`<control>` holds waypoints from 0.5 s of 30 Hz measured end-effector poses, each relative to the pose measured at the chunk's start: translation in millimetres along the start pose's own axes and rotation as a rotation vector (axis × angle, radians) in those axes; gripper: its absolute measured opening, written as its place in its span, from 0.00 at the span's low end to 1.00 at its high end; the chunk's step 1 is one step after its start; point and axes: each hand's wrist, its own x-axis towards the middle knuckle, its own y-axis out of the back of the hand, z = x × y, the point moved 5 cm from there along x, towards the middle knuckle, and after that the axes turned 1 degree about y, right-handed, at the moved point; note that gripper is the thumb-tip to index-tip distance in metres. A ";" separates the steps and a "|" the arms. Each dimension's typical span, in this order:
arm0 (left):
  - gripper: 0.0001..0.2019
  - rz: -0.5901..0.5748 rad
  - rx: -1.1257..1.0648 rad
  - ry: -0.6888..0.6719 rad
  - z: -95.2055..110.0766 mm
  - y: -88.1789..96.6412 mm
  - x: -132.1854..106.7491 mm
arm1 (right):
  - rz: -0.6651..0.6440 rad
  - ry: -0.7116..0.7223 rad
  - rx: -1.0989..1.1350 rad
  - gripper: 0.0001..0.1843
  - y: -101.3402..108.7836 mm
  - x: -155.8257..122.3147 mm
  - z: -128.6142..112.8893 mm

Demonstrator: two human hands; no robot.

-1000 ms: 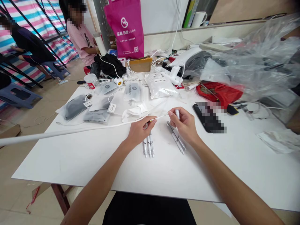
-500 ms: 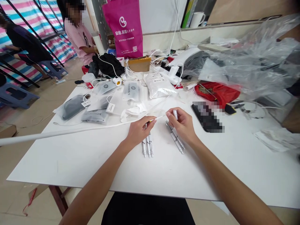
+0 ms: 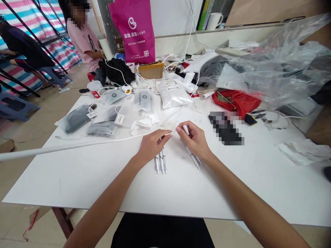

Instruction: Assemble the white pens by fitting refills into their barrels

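My left hand (image 3: 151, 146) lies on the white table (image 3: 85, 175) with its fingers pinched on a thin pen refill with a yellowish tip. Under and below it lie three white pens (image 3: 160, 164) side by side. My right hand (image 3: 195, 140) is closed round a white pen barrel (image 3: 186, 130), held upright close to the refill's tip. More white pens (image 3: 193, 157) lie under the right wrist. A long white cable (image 3: 77, 145) runs left from between the hands.
Packaged goods in frosted bags (image 3: 103, 115) lie beyond the hands, with a silver pouch (image 3: 172, 93), a magenta bag (image 3: 133, 29), a red item (image 3: 236, 100) and crumpled clear plastic (image 3: 281, 69). A dark phone (image 3: 224, 127) lies right. Two people sit at far left.
My right hand has moved a little left toward my left hand, bringing the pen barrel nearer the refill tip. The view has shifted slightly.
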 end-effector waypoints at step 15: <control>0.12 0.037 -0.095 0.095 0.8 2.4 0.1 | -0.007 -0.054 0.114 0.20 -3.0 1.9 9.7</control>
